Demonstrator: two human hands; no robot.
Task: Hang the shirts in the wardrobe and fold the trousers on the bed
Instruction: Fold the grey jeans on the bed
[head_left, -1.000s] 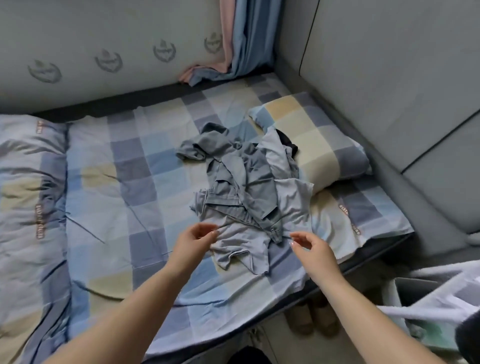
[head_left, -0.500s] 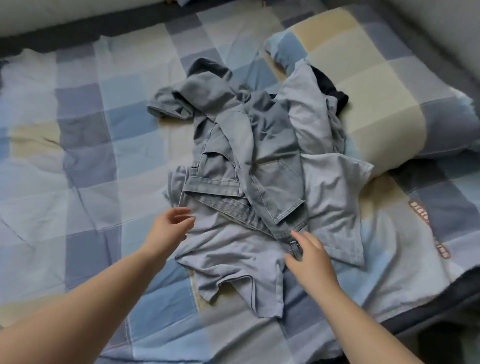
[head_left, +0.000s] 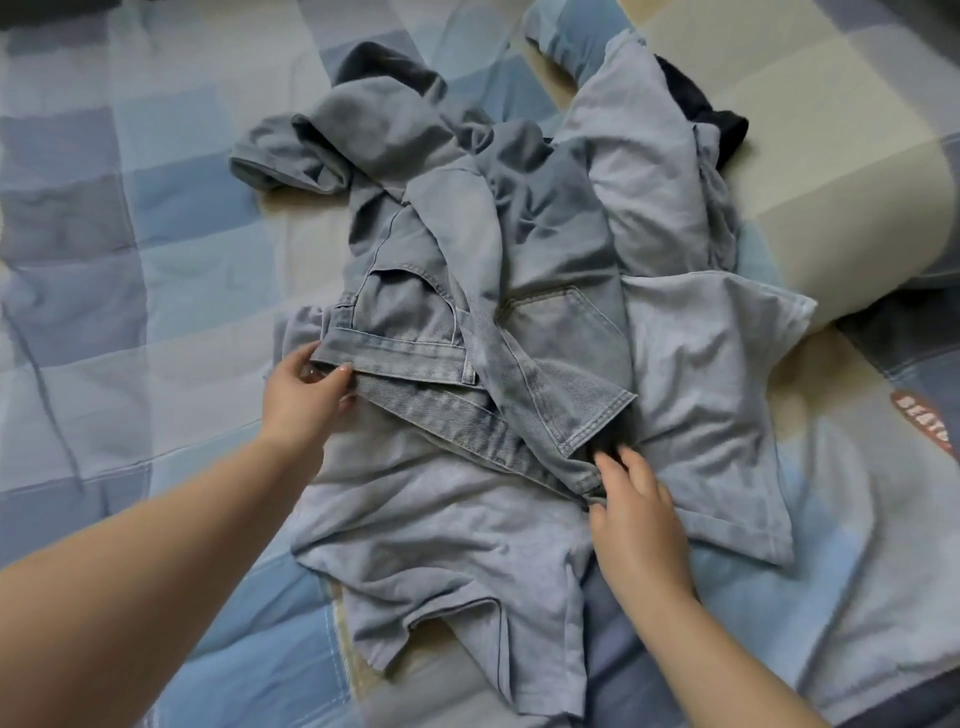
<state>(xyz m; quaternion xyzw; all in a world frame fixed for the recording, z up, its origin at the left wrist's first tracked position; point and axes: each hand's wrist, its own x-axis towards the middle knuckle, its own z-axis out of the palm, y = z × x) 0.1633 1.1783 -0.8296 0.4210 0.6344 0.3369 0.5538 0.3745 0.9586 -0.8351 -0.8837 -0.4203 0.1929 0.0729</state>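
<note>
A heap of clothes lies in the middle of the frame on the checked bedspread (head_left: 156, 218) of the bed. On top are the light blue denim jeans (head_left: 524, 291), crumpled, their waistband running from centre left down toward lower centre. Under and around them lie pale grey-blue shirts (head_left: 441, 530): one spreads toward the bottom of the frame, another reaches to the right and up toward the pillow (head_left: 831, 171) at upper right. A dark garment (head_left: 722, 122) shows at the heap's upper right edge, partly hidden.

The left hand (head_left: 304, 400), at centre left, pinches the left end of the jeans' waistband between thumb and fingers. The right hand (head_left: 636, 514), at lower centre right, rests on the cloth where the other end of the waistband meets the shirt; its fingertips are curled into the denim edge, though whether they truly grip it cannot be told. The two hands are well apart.
</note>
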